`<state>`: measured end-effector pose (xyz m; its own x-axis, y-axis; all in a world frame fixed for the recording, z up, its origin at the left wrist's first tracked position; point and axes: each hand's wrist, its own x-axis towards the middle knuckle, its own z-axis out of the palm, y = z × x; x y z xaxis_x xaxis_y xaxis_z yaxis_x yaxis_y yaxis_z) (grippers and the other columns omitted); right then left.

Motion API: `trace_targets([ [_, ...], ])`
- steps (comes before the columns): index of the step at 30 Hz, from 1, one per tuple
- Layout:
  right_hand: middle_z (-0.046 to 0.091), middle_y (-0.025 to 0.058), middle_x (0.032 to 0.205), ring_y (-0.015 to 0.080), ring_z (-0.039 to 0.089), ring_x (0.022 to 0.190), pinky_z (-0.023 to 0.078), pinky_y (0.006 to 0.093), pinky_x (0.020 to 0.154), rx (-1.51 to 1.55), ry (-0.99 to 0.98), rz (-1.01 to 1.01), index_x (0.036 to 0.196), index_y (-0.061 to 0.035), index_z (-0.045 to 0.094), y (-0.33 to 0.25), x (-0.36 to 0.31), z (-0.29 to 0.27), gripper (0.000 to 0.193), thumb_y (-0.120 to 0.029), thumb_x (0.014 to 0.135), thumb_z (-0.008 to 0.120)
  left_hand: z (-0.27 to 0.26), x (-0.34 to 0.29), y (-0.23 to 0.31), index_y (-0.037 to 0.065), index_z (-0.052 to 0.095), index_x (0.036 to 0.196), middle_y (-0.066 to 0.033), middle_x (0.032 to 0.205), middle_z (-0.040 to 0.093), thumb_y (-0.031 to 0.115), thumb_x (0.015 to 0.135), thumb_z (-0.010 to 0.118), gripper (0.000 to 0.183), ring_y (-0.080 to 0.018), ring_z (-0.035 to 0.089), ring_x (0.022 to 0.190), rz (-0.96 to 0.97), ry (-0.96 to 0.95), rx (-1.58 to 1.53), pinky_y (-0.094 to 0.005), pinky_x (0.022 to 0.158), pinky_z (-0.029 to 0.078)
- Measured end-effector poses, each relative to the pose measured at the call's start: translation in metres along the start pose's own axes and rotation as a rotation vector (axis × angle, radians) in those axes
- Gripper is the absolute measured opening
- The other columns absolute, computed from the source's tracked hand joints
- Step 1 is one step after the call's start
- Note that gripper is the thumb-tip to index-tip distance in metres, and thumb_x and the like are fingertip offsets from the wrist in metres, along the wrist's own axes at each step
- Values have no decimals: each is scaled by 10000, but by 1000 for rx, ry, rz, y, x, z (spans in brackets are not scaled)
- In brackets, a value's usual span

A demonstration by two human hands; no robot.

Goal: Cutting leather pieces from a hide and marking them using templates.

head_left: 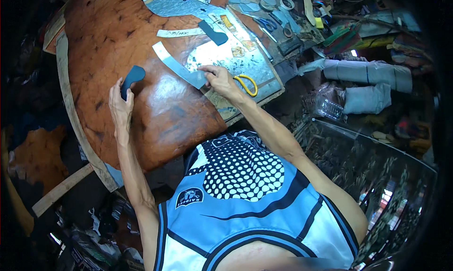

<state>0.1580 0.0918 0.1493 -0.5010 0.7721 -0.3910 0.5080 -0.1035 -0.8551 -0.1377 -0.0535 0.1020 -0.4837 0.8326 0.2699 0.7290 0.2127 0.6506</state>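
A large brown leather hide [108,40] with dark marks covers most of the worktable. My left hand [120,103] grips a dark blue-grey shaped piece [134,76], thumb on one side and fingers on the other, over the hide's left part. In my right hand [220,81] is the near end of a long, curved pale grey strip [170,59], pinched between thumb and fingers. Its far end reaches left across the hide. Beyond it lie a whitish strip [177,33] and another dark blue-grey piece [216,35]. Yellow loop handles [253,86] rest beside my right wrist.
A metal sheet [264,73] covers the table's right side. Tape rolls [287,3], blue-handled scissors [268,24] and scraps crowd the far right. Wrapped rolls [368,73] lie beyond the right edge. A wooden rail [71,91] borders the left; another hide piece [40,153] lies lower.
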Motion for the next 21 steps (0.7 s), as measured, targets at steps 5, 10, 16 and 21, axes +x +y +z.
trace_targets([
  [5, 646, 18, 836, 74, 551, 666, 468, 249, 609, 39, 106, -153, 1223, -16, 629, 8, 49, -28, 346, -85, 919, 479, 5, 10, 12, 0, 566, 1215, -206, 1155, 582, 64, 835, 601, 387, -370, 571, 1059, 147, -16, 0, -427, 926, 469],
  [10, 685, 172, 903, 287, 651, 722, 505, 390, 643, -564, 145, -305, 1113, 4, 631, -26, 55, -35, 289, -132, 894, 501, -5, 0, -8, 20, 566, 1223, -203, 1166, 580, 99, 831, 632, 405, -375, 552, 1086, 137, -55, 172, -429, 929, 452],
  [16, 639, 216, 891, 387, 608, 832, 456, 507, 721, -1090, 148, -466, 1129, 16, 518, 37, -16, 6, 384, -201, 827, 617, 28, -41, 35, 15, 564, 1190, -225, 1215, 550, 177, 820, 692, 424, -400, 511, 1148, 247, -70, 119, -477, 988, 414],
  [21, 631, 254, 1013, 406, 594, 994, 437, 520, 854, -1018, 80, -205, 1189, 8, 507, 12, -1, 11, 516, -277, 799, 688, 75, -98, 84, 54, 510, 1303, -258, 1410, 402, 365, 820, 716, 611, -470, 350, 1320, 187, -291, 43, -570, 1062, 319],
])
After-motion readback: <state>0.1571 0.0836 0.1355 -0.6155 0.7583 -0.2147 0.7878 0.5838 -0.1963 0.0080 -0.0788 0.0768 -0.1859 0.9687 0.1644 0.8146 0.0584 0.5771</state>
